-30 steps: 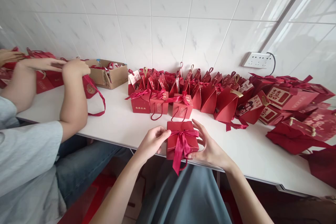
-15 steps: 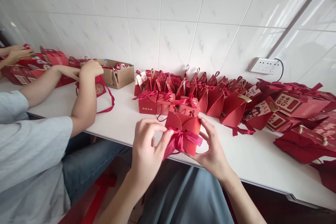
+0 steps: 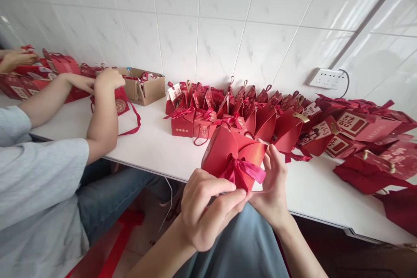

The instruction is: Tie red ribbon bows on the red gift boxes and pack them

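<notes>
A small red gift box (image 3: 220, 148) with a pink ribbon bow (image 3: 240, 173) is held up, tilted, over the table's front edge. My right hand (image 3: 272, 182) grips it by its right side, thumb and fingers around the edge. At the box's lower front, my left hand (image 3: 211, 206) has its thumb and forefinger pinched together at the lower end of the ribbon; what exactly lies between the fingertips is too small to make out. Just behind stand finished-looking red boxes with bows (image 3: 182, 122).
Many red boxes and bags (image 3: 265, 121) line the wall. A cardboard box (image 3: 150, 90) stands back left. At left, a person's arms (image 3: 104, 117) reach over the white table (image 3: 146, 152) by a red bag (image 3: 121, 103). A power strip (image 3: 327, 79) hangs on the wall.
The box has turned and tilted, showing more of its left side. My left hand has moved right and down from the bow to the box's lower front. The view has shifted slightly.
</notes>
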Action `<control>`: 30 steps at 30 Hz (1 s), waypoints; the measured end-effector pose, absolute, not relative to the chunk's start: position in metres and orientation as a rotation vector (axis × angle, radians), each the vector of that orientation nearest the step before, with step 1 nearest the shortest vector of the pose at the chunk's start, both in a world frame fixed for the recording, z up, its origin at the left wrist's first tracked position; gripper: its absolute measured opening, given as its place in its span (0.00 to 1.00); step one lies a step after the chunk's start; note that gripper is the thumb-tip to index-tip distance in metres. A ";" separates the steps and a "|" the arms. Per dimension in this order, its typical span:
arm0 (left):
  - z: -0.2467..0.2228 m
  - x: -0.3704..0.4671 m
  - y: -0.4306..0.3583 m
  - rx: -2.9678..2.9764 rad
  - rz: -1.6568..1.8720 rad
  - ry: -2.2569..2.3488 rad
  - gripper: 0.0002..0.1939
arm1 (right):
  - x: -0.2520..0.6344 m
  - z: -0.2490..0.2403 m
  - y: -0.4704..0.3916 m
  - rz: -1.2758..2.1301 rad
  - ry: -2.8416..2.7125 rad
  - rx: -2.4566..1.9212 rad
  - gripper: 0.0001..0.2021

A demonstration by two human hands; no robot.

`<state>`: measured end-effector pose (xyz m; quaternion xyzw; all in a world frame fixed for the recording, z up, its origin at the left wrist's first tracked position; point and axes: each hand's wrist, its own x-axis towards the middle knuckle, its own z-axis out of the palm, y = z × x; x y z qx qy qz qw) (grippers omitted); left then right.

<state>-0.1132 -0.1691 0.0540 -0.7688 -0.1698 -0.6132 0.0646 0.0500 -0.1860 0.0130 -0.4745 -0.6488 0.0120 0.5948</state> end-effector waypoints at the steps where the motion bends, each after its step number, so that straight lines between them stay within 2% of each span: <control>1: 0.056 -0.113 -0.170 -2.320 -1.856 -0.498 0.08 | 0.050 0.014 -0.187 0.021 -1.502 -1.090 0.46; 10: 0.067 -0.100 -0.180 -2.283 -1.862 -0.411 0.04 | 0.056 0.014 -0.199 0.048 -1.415 -0.997 0.45; 30: 0.076 -0.096 -0.204 -2.440 -1.787 -0.362 0.10 | 0.069 0.024 -0.228 0.003 -1.402 -0.990 0.45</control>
